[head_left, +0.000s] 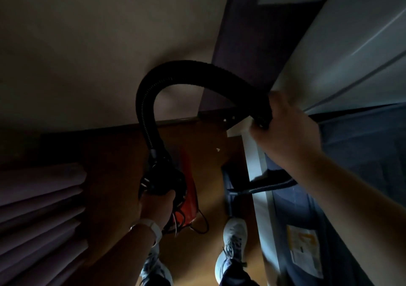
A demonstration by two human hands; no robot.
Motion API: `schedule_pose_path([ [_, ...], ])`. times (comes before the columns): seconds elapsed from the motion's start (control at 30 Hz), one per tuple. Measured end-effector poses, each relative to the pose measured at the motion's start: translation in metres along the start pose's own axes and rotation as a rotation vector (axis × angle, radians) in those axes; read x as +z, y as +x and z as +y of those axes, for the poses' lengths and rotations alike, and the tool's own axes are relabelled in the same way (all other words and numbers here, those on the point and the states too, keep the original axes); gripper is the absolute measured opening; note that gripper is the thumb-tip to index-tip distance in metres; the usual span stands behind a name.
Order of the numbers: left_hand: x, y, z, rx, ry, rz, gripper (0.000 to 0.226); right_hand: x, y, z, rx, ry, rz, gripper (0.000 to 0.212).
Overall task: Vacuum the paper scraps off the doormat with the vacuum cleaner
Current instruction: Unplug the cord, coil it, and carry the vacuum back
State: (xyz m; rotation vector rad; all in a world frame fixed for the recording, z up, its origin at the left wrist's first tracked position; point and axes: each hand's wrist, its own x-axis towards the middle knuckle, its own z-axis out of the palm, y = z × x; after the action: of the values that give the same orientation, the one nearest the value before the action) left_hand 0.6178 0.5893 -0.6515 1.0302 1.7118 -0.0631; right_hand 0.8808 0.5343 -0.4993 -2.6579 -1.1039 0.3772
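Observation:
My left hand [157, 204] grips the top of a red and black vacuum cleaner [186, 198], which hangs above the wooden floor. Its black ribbed hose [153, 81] arches up and over to the right. My right hand [285, 127] grips the hose near its far end. A second stretch of hose or tube [270, 187] runs low at the right. Small white paper scraps [218, 149] lie on the floor ahead. No doormat can be made out in this dim view.
The wooden floor [114, 176] is narrow here. A white door frame [252, 154] and a dark blue panel [351, 165] stand on the right. Pale folded fabric [41, 200] lies at the left. My two grey shoes [232, 241] are below. A thin cord [202, 226] dangles under the vacuum.

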Motion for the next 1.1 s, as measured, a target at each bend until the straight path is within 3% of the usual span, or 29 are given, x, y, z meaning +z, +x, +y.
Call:
schedule_pose_path([
  [0.13,0.015,0.027,-0.013,-0.022,0.04,-0.01,0.021,0.031,-0.008,0.031,0.149,0.137,0.057,0.025],
  [0.27,0.03,0.054,-0.03,-0.033,0.083,-0.035,0.036,0.061,-0.012,0.054,0.286,0.309,0.061,0.023],
  [0.47,0.068,0.076,-0.044,-0.009,0.094,-0.122,0.03,0.134,-0.007,0.086,0.479,0.599,0.031,0.028],
  [0.63,0.097,0.103,-0.054,0.029,-0.025,-0.048,0.011,0.171,0.03,0.086,0.415,0.61,0.041,0.027],
  [0.87,0.137,0.101,-0.041,0.075,-0.06,-0.127,0.015,0.187,0.051,0.087,0.238,0.566,0.098,0.021],
  [1.1,0.136,0.113,-0.029,0.137,0.098,-0.253,0.022,0.17,0.031,0.091,0.269,0.605,0.036,0.027],
])
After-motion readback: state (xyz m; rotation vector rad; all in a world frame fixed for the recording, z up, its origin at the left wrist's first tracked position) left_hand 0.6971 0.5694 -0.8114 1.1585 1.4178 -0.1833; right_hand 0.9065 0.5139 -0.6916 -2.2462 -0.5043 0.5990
